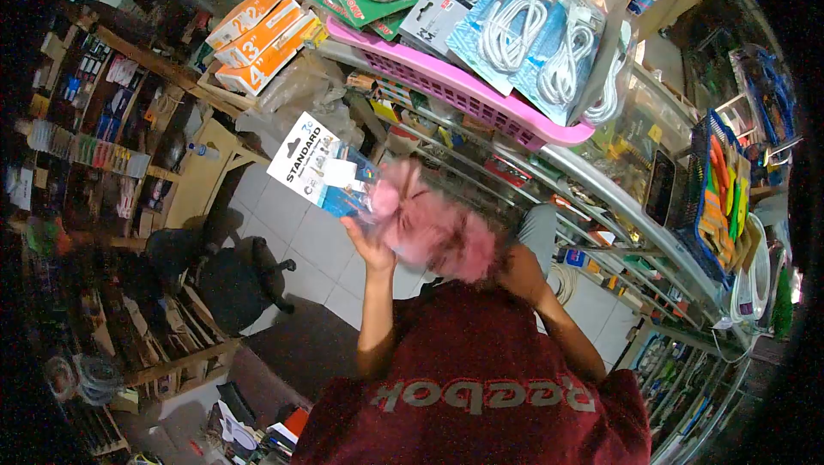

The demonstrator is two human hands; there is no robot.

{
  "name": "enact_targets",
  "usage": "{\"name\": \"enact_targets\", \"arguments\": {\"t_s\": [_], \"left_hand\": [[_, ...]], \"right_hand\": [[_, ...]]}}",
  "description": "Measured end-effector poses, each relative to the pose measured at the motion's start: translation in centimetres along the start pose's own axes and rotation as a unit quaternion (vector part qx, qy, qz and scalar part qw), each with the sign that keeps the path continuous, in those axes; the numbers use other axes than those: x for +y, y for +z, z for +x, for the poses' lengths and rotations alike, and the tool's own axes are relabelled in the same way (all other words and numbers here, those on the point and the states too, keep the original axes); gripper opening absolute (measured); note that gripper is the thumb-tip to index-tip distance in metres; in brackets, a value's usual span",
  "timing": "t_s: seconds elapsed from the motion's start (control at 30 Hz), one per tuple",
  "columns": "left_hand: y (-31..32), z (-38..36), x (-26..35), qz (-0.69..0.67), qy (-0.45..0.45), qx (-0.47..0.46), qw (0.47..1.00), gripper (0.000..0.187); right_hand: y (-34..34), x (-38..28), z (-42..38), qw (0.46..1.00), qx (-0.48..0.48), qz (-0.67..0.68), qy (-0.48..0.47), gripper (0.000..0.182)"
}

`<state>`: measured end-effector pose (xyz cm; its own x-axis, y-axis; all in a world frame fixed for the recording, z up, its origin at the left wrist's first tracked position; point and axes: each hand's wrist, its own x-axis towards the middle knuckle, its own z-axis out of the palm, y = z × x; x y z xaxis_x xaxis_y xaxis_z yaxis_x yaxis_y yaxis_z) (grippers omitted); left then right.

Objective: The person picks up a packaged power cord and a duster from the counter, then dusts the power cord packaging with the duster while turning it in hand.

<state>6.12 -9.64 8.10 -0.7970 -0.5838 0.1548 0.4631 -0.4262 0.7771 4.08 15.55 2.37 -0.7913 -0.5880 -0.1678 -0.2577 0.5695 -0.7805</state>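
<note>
My left hand (pixel 371 246) holds a clear blister pack by its lower edge. The pack has a white STANDARD card (pixel 302 156) at its top and a blue part with small items inside. A fluffy pink cloth (pixel 446 229), smeared by motion, lies over the pack's lower right end. At the cloth's right end is my right hand (pixel 521 272), closed around it, its fingertips partly hidden. Both hands are in front of my dark red shirt, above the tiled floor.
A pink basket (pixel 468 96) of packaged white cables sits on the glass counter ahead, with orange boxes (pixel 262 36) to its left. A blue basket (pixel 708 199) of colorful tools stands at right. Shelves (pixel 103 121) line the left; a dark chair (pixel 219 280) is on the floor.
</note>
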Motion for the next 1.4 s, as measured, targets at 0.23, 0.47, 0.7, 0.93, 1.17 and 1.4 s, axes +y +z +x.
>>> {"name": "enact_targets", "arguments": {"t_s": [0.23, 0.47, 0.7, 0.93, 1.17, 1.4], "left_hand": [[0.0, 1.1, 1.2, 0.039, -0.026, -0.073, 0.996, 0.067], [-1.7, 1.1, -0.5, 0.06, -0.081, -0.126, 0.987, 0.063], [-4.3, 0.7, -2.0, 0.23, -0.069, -0.22, 0.945, 0.06], [-3.7, -1.4, -0.1, 0.167, -0.201, -0.127, 0.957, 0.055], [-2.0, -1.2, 2.0, 0.093, -0.102, 0.024, 0.99, 0.053], [-4.7, -3.7, 1.8, 0.122, -0.093, 0.072, 0.986, 0.054]], "right_hand": [[1.1, -0.2, 0.3, 0.998, 0.027, -0.03, 0.046, 0.025], [3.5, 1.3, 2.4, 0.991, 0.114, 0.035, -0.054, 0.018], [1.8, -1.5, 2.4, 0.98, 0.17, -0.053, -0.087, 0.014], [1.8, -1.5, 2.4, 0.981, 0.182, 0.072, 0.004, 0.017], [4.7, -2.5, -1.4, 0.997, 0.068, -0.031, -0.024, 0.018], [6.1, 1.4, -2.9, 0.992, -0.026, -0.067, -0.108, 0.018]]}}
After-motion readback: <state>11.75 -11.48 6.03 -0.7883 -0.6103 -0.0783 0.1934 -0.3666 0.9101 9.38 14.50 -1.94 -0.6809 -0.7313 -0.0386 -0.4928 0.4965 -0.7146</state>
